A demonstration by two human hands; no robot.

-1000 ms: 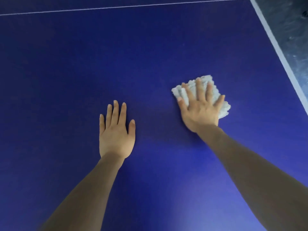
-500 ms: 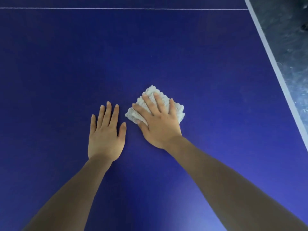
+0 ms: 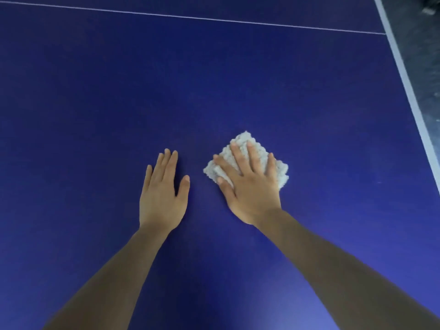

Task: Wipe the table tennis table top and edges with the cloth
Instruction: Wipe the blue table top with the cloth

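Note:
The dark blue table tennis table top fills the head view. A small folded white fluffy cloth lies on it right of centre. My right hand presses flat on the cloth with straight, spread fingers, covering most of it. Flat on the bare blue surface to its left lies my left hand, fingers together and straight, a short gap away from the cloth.
A thin white line crosses the table top at the far side. The white stripe along the table's right edge runs diagonally at the right. Beyond that edge is a dark grey mottled floor.
My right hand slid the cloth left from the right part of the table to beside my left hand, then a little back to the right. The left hand stayed flat.

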